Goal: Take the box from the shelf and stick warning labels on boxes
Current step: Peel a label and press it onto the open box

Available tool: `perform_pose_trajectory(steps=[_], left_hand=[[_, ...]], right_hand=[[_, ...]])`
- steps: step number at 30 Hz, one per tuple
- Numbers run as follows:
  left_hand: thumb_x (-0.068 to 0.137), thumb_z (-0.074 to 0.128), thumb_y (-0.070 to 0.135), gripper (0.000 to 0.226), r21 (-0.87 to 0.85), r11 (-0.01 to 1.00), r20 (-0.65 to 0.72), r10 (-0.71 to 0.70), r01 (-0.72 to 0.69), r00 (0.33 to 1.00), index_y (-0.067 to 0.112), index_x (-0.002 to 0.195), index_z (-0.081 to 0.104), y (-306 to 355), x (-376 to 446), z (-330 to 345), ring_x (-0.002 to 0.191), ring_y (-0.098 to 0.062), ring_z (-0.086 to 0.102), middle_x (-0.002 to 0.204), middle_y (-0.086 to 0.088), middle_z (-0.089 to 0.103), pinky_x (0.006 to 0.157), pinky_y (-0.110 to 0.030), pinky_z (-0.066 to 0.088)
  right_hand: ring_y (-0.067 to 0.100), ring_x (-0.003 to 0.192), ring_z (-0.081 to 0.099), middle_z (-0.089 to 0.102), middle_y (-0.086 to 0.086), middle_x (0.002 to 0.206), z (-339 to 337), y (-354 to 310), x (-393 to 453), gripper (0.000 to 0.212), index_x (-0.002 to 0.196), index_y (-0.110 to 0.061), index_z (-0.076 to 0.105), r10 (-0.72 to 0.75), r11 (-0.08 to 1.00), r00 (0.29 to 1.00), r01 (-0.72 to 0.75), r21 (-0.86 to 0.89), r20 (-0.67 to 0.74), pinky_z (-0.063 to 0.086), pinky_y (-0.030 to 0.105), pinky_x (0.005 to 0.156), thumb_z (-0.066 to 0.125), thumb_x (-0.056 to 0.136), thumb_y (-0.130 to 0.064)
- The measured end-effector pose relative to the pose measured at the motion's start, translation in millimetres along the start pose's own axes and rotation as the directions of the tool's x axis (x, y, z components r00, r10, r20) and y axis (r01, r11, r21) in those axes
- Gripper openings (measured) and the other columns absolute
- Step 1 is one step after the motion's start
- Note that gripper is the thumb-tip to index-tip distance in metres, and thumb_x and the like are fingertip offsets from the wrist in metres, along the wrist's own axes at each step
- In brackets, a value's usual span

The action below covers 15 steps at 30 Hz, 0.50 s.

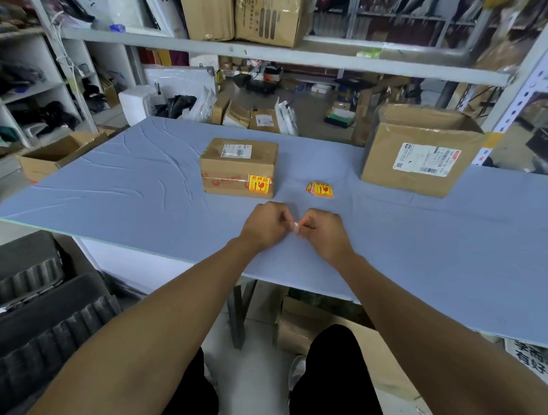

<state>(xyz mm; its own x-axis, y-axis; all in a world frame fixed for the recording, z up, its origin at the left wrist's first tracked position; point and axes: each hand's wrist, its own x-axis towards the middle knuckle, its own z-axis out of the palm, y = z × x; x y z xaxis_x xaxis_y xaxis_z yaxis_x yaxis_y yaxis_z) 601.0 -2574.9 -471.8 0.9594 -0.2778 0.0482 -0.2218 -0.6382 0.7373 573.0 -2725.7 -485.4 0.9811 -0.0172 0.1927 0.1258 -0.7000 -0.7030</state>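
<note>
A small sealed cardboard box (238, 165) sits on the blue table (125, 180), with a yellow-and-red warning label (259, 184) stuck on its near side. A small pile of loose warning labels (320, 189) lies to its right. In front of the box, my left hand (265, 227) and my right hand (324, 230) meet over the table. Together they pinch a small pale scrap of paper (295, 226) between their fingertips. What the scrap is cannot be told.
A larger open cardboard box (418, 154) with a shipping label stands at the table's right rear. A metal shelf (274, 53) above holds big cartons (270, 13). Open boxes (51, 157) lie at the left; dark corrugated items (38, 322) sit at the lower left.
</note>
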Motion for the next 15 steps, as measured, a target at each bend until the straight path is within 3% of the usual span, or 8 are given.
perform_pose_trajectory(steps=[3,6,8,11,15], left_hand=[[0.085,0.065,0.018,0.008,0.133,0.989,-0.032,0.068,-0.063,0.997,0.019,0.081,0.072,37,19,10,0.091,-0.026,0.067,0.089,-0.005,0.075,0.076,-0.036,0.056],[0.084,0.061,0.022,0.015,0.184,0.974,-0.038,0.142,-0.133,0.989,0.026,0.071,0.065,84,43,19,0.096,-0.03,0.066,0.093,-0.006,0.076,0.078,-0.039,0.055],[0.086,0.06,0.024,0.024,0.198,0.967,-0.019,0.165,-0.158,0.986,0.03,0.063,0.055,113,65,23,0.095,-0.03,0.065,0.091,-0.004,0.075,0.077,-0.038,0.054],[0.086,0.062,0.025,0.023,0.212,0.958,0.002,0.198,-0.194,0.98,0.029,0.064,0.057,157,100,23,0.097,-0.03,0.065,0.091,-0.004,0.074,0.078,-0.037,0.054],[0.087,0.061,0.022,0.027,0.23,0.941,-0.005,0.255,-0.247,0.967,0.028,0.061,0.059,211,149,19,0.097,-0.029,0.065,0.093,-0.004,0.075,0.08,-0.037,0.056]], right_hand=[[0.029,0.073,0.064,0.074,0.019,0.079,-44,3,8,0.005,0.081,0.0,0.071,-0.008,0.999,0.999,0.006,-0.045,-0.054,0.05,0.039,0.074,0.07,0.082,-0.005],[0.024,0.072,0.061,0.072,0.011,0.078,-98,15,21,0.008,0.077,-0.006,0.069,-0.019,0.982,0.995,0.0,-0.188,-0.099,0.046,0.035,0.069,0.063,0.082,-0.005],[0.026,0.077,0.061,0.071,0.011,0.081,-138,26,32,0.012,0.077,-0.006,0.068,0.011,0.956,0.991,-0.05,-0.288,-0.134,0.046,0.034,0.069,0.058,0.084,-0.008],[0.035,0.09,0.064,0.073,0.015,0.093,-198,38,47,0.015,0.086,-0.007,0.069,0.081,0.91,0.974,-0.159,-0.383,-0.21,0.053,0.04,0.077,0.054,0.086,-0.011],[0.036,0.086,0.062,0.072,0.016,0.093,-258,52,76,0.021,0.09,-0.01,0.071,0.156,0.845,0.952,-0.267,-0.463,-0.265,0.052,0.037,0.07,0.05,0.089,-0.011]])
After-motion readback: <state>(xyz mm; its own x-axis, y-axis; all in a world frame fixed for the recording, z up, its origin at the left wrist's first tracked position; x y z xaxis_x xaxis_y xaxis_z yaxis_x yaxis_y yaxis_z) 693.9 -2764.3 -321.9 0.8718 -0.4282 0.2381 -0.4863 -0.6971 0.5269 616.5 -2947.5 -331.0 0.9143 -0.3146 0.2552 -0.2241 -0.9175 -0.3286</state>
